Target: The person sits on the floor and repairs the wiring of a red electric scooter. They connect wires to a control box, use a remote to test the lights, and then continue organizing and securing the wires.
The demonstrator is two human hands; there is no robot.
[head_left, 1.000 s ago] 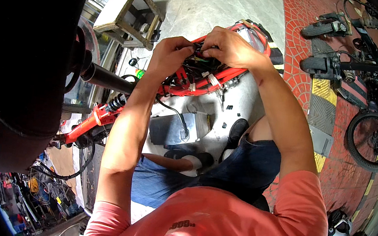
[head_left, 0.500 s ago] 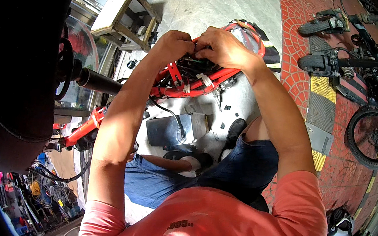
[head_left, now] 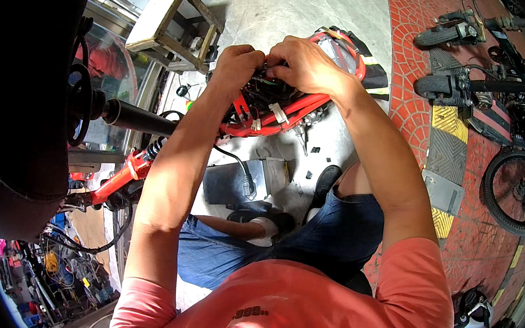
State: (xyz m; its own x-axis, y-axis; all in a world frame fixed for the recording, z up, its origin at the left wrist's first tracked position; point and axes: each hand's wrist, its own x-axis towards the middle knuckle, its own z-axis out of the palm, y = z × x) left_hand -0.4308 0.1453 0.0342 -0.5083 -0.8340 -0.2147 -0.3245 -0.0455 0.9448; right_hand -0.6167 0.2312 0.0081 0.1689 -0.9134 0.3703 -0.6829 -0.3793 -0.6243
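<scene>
The red tubular frame of a vehicle, probably an electric scooter or bike, stands before me with a bundle of dark wires inside it. My left hand is closed above the wires, fingertips pinched together. Right beside it, my right hand curls its fingers inward, thumb and fingertips pressed together, nearly touching the left. What the fingertips hold is too small and hidden to name. White tape or connectors sit on the frame's near tubes.
A grey metal box with a thick black cable and plug lies between the frame and my feet. A wooden stool stands far left. A black shock absorber juts in at left. Parked scooters and a bicycle line the right.
Both hands have shifted slightly, staying together over the wires. The frame's left end and the red and black parts at left have moved a little in view.
</scene>
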